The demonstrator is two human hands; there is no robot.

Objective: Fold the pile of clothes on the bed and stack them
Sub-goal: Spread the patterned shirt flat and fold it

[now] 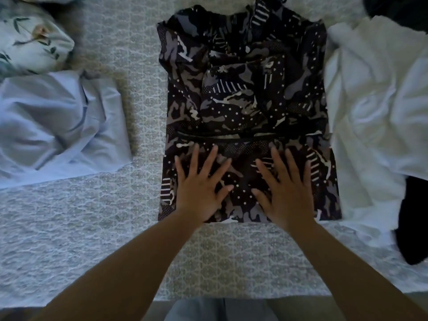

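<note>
At the far left of the patterned grey bed cover (69, 228) sits a soft pillow with green leaves printed on it (30, 40). Just below it lies a pale blue cloth garment, folded in a loose bundle (58, 128).

In the middle of the bed lies the dark shirt with a grey, black and white camouflage pattern and white dots (245, 89). It is spread flat, with its sides folded in, so it makes a long shape. Its near edge is close to the person.

The left hand (199, 186) lies flat on the near part of the dark shirt, fingers straight and spread wide. The right hand (284, 188) lies flat just beside it, fingers spread the same way. The two hands are close but do not touch. Both press down on the shirt and neither one grips it.

To the right is a crumpled white cloth pile (375, 107), touching the shirt's right edge. A black cloth (414, 216) pokes out at the far right.
</note>
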